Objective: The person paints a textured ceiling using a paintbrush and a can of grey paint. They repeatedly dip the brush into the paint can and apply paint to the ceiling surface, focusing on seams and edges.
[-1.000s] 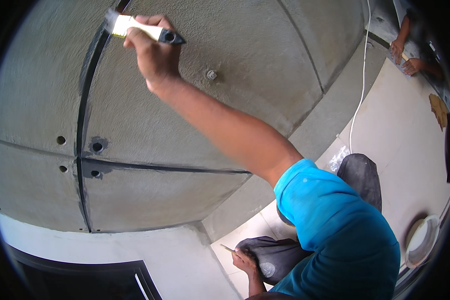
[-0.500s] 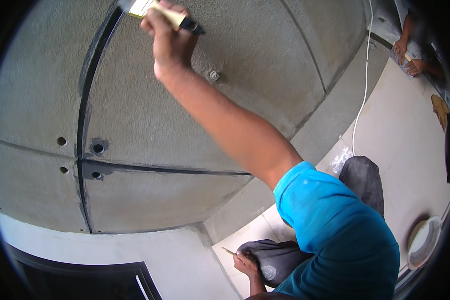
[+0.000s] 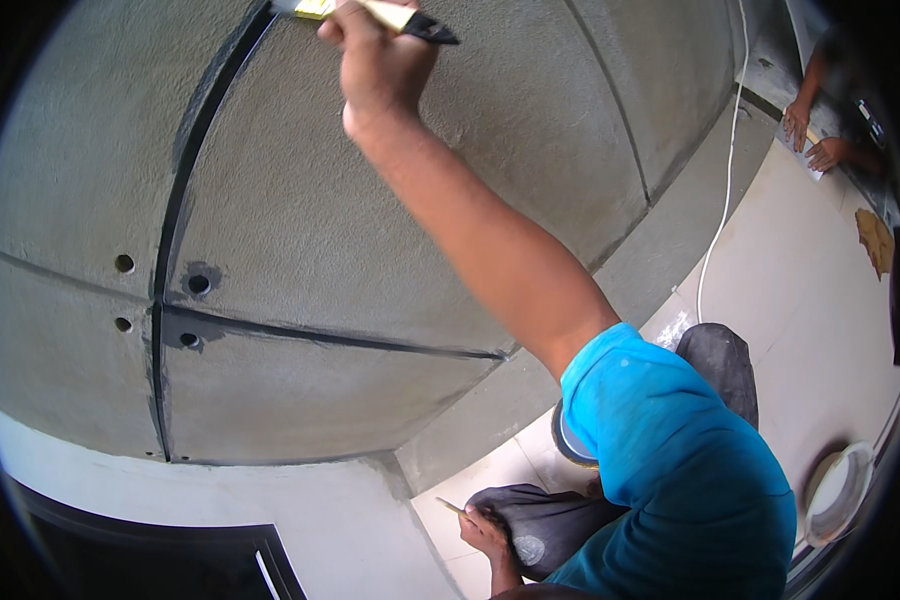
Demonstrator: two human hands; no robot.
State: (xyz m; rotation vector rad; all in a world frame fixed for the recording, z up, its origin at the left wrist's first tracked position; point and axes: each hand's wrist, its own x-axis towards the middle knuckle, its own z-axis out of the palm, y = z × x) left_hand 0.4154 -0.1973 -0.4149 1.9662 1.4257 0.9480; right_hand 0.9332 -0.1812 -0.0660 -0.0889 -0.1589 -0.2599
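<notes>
My right hand is high on the grey concrete wall, shut on a paintbrush with a pale, dark-tipped handle. Its bristle end is at the top edge of the picture, by a dark wet groove, which runs down past small holes. My left hand is low by my grey trouser leg, closed on a thin, pale stick, whose nature I cannot make out.
Beside me a bucket is half hidden by my sleeve. A pale basin, a white cable and brown scrap are on the right. A co-worker's hands work at top right. A dark-framed opening is lower left.
My right hand and brush have moved up and rightward along the top of the wall. The bucket by my sleeve has come partly into view. My left hand stays low.
</notes>
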